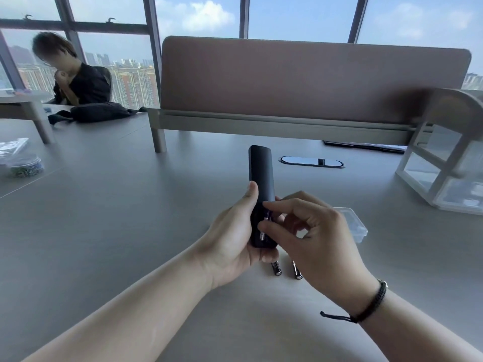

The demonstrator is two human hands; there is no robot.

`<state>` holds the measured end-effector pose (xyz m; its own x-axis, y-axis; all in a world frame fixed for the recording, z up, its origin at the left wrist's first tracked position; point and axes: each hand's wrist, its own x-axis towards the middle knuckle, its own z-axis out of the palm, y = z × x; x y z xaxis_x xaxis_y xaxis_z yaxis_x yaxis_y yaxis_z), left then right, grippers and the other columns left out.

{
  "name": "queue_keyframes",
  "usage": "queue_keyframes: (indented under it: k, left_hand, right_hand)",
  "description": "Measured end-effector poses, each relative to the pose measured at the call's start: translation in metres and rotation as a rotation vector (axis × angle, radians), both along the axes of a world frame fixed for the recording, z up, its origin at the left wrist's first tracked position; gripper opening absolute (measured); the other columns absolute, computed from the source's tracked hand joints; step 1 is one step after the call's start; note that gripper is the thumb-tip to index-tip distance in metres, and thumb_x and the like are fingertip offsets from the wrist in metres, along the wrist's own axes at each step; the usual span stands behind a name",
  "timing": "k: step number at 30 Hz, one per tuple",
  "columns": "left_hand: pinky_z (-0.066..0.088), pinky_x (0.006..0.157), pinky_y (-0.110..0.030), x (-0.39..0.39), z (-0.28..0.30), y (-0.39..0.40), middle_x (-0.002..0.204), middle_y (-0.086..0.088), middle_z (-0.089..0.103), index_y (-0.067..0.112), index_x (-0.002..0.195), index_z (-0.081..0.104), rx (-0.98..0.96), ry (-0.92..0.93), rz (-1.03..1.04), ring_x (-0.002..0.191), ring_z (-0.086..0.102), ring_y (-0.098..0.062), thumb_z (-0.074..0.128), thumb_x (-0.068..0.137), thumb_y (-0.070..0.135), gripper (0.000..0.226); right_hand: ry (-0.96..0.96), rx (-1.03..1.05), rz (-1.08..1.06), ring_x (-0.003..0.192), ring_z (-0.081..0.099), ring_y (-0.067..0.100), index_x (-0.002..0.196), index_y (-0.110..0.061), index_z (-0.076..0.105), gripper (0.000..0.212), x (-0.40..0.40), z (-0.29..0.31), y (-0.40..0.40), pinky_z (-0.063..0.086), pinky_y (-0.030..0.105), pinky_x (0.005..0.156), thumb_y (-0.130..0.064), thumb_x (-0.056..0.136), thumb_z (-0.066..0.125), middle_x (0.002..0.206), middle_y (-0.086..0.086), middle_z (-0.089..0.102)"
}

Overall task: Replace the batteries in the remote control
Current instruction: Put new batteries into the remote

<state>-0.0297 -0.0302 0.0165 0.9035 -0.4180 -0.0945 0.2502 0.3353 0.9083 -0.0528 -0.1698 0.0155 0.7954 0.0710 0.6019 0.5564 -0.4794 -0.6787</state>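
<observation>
My left hand [235, 239] grips a black remote control [261, 173] upright above the grey table, back side toward me, its battery compartment uncovered at the lower end. A battery [264, 227] lies in that compartment. My right hand [311, 231] pinches it with thumb and forefinger. Two more batteries [276, 269] [297, 271] lie on the table just below my hands, partly hidden by them. The compartment cover is not visible.
A clear plastic box [356, 227] sits on the table behind my right hand. A white shelf unit [444, 163] stands at the right, a brown desk divider [300, 82] at the back, a cable port [311, 162] beyond the remote. A seated person [75, 79] is at the far left.
</observation>
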Motion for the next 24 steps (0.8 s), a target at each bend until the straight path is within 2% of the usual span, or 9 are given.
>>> queue_keyframes:
  k: [3, 6, 10, 12, 15, 18, 21, 24]
  left_hand:
    - [0.039, 0.05, -0.028, 0.001, -0.001, 0.0, 0.083, -0.009, 0.057, 0.012, 0.11, 0.063, 0.002, 0.012, -0.003, 0.06, 0.051, -0.019, 0.035, 0.096, 0.065, 0.061]
    - [0.036, 0.046, -0.027, 0.0, 0.001, 0.001, 0.08, -0.01, 0.057, 0.01, 0.111, 0.061, -0.028, 0.011, -0.025, 0.061, 0.048, -0.021, 0.033, 0.096, 0.066, 0.065]
    - [0.039, 0.045, -0.025, -0.003, 0.007, 0.003, 0.073, -0.008, 0.058, 0.01, 0.101, 0.062, -0.007, -0.04, -0.028, 0.064, 0.049, -0.021, 0.049, 0.095, 0.056, 0.049]
    - [0.04, 0.045, -0.025, -0.004, 0.009, 0.003, 0.073, -0.009, 0.056, 0.007, 0.107, 0.059, -0.034, -0.049, -0.032, 0.067, 0.048, -0.022, 0.054, 0.095, 0.048, 0.043]
    - [0.043, 0.047, -0.026, -0.003, 0.01, 0.004, 0.077, -0.01, 0.054, 0.006, 0.115, 0.059, -0.071, -0.058, -0.044, 0.069, 0.047, -0.022, 0.057, 0.094, 0.046, 0.046]
    - [0.047, 0.05, -0.028, -0.004, 0.009, 0.003, 0.077, -0.01, 0.057, 0.003, 0.122, 0.059, -0.067, -0.069, -0.055, 0.071, 0.05, -0.022, 0.055, 0.094, 0.049, 0.054]
    - [0.049, 0.051, -0.03, -0.004, 0.005, 0.002, 0.076, -0.009, 0.058, -0.001, 0.123, 0.059, -0.064, -0.039, -0.032, 0.072, 0.053, -0.023, 0.053, 0.093, 0.052, 0.061]
    - [0.052, 0.055, -0.033, -0.004, 0.002, 0.0, 0.076, -0.009, 0.06, 0.006, 0.114, 0.066, -0.054, 0.014, -0.017, 0.071, 0.059, -0.023, 0.052, 0.092, 0.056, 0.057]
  right_hand:
    - [0.046, 0.003, 0.043, 0.065, 0.057, 0.006, 0.104, -0.023, 0.079, 0.033, 0.0, -0.002, 0.0, 0.046, 0.013, 0.062, -0.012, 0.073, 0.085, 0.086, -0.006, 0.063]
    - [0.053, -0.033, 0.043, 0.072, 0.056, 0.006, 0.109, -0.03, 0.077, 0.039, 0.001, -0.003, 0.0, 0.046, 0.015, 0.064, -0.018, 0.073, 0.086, 0.089, -0.008, 0.059]
    - [0.047, -0.096, 0.036, 0.084, 0.055, 0.003, 0.111, -0.039, 0.073, 0.038, 0.001, -0.002, -0.002, 0.044, 0.012, 0.07, -0.025, 0.077, 0.082, 0.096, -0.011, 0.057]
    - [0.085, -0.106, 0.066, 0.094, 0.055, 0.001, 0.113, -0.043, 0.072, 0.036, 0.001, -0.003, -0.003, 0.04, 0.006, 0.078, -0.027, 0.081, 0.079, 0.103, -0.013, 0.055]
    - [0.13, -0.099, 0.088, 0.11, 0.054, 0.005, 0.111, -0.05, 0.07, 0.036, 0.004, -0.004, -0.004, 0.036, 0.005, 0.084, -0.029, 0.083, 0.076, 0.11, -0.014, 0.054]
    - [0.128, -0.078, 0.101, 0.11, 0.053, 0.006, 0.103, -0.059, 0.068, 0.038, 0.005, -0.004, -0.004, 0.035, 0.006, 0.089, -0.027, 0.084, 0.076, 0.106, -0.018, 0.052]
    - [0.104, -0.038, 0.11, 0.108, 0.055, 0.006, 0.092, -0.058, 0.071, 0.032, 0.007, -0.006, -0.004, 0.038, 0.008, 0.089, -0.028, 0.082, 0.076, 0.098, -0.017, 0.053]
    - [0.096, -0.012, 0.09, 0.106, 0.057, 0.012, 0.096, -0.047, 0.076, 0.025, 0.009, -0.011, -0.005, 0.043, 0.02, 0.091, -0.028, 0.08, 0.079, 0.096, -0.015, 0.054]
